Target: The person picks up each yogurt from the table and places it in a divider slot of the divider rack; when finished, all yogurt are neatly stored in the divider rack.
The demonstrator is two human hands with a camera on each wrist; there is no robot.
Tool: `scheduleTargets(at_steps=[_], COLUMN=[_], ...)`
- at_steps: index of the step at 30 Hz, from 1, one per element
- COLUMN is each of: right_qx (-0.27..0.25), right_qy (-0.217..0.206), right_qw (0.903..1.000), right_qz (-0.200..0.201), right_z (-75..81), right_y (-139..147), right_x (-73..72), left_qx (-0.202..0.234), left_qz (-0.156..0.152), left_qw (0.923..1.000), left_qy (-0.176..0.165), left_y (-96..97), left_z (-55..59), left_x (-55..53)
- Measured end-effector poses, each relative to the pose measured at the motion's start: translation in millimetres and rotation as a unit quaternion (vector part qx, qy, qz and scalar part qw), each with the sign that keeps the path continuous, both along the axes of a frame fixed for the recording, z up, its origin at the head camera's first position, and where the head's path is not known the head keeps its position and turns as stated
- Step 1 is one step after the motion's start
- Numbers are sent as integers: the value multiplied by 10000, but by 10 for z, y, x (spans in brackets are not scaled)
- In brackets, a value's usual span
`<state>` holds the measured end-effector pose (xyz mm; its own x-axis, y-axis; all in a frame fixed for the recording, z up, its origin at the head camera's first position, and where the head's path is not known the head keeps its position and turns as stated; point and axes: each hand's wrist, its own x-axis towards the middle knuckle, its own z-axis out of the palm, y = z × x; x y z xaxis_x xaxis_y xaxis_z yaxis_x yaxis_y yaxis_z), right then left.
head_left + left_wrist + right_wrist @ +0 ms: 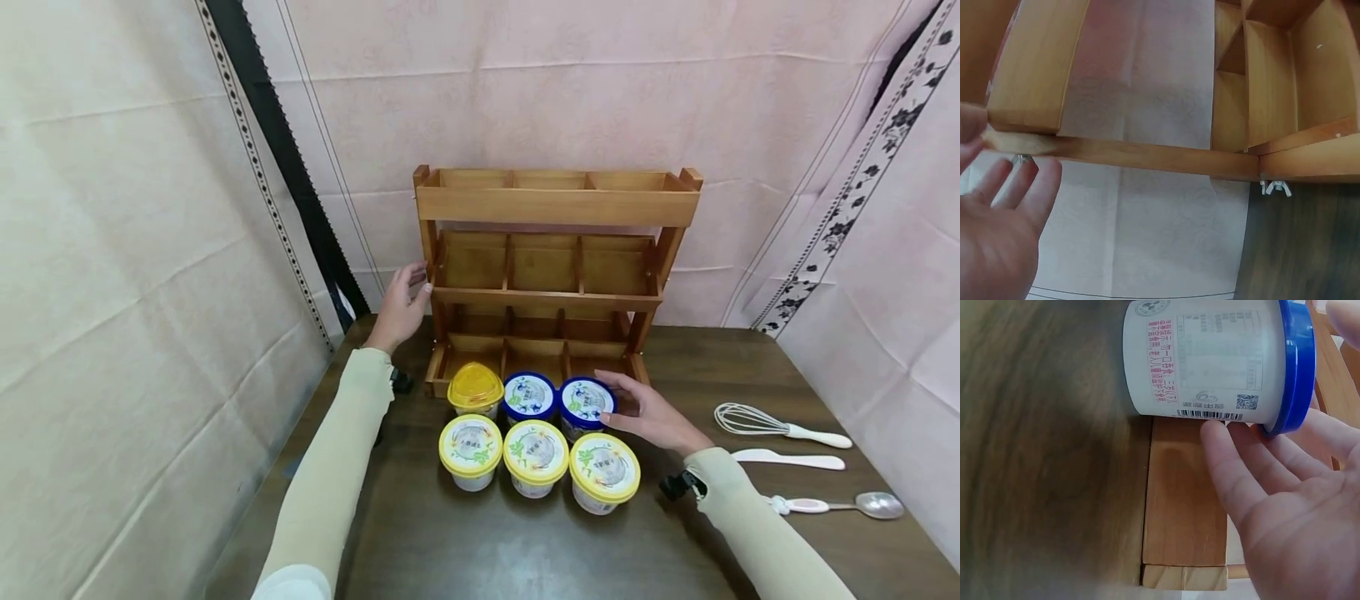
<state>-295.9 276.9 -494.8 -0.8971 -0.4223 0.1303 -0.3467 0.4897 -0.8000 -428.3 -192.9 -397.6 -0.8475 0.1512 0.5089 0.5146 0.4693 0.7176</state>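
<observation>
My left hand (402, 310) is at the left side of a wooden three-tier shelf (558, 206). In the left wrist view its loosely bent fingers (1038, 200) rest by the shelf's side post (1147, 155), beside a wing nut. My right hand (648, 417) holds the right-hand blue-lidded tub (587, 402), thumb at the front of the lid and fingers round the far side. The right wrist view shows a fingertip at this tub's printed wall (1210, 369). Another blue-lidded tub (529, 396) and an orange-yellow-lidded tub (476, 387) stand to its left.
Three yellow-lidded tubs, the left (471, 446), middle (536, 452) and right (604, 468), form the front row. On the table's right lie a whisk (780, 427), a white knife (791, 459) and a spoon (840, 505). Cloth curtains (570, 100) surround the table (450, 550).
</observation>
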Motion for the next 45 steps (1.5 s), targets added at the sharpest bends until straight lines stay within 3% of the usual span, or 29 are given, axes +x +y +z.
scheduleTargets(at_steps=[9, 22, 32, 45], right_qx=[88, 374, 287, 148], right_qy=[-212, -439, -400, -168], right_qw=[9996, 9978, 9983, 9997], right_qz=[147, 324, 298, 71], right_z=[28, 54, -9, 119], right_y=[9, 24, 55, 106], right_x=[-58, -106, -112, -93], left_qx=[824, 897, 1327, 1257], left_qz=[19, 347, 88, 52], left_qw=[9966, 9952, 9910, 9918], left_qy=[-11, 157, 129, 209], left_y=[22, -17, -10, -15], left_z=[-24, 49, 59, 78], left_x=[-146, -366, -420, -436])
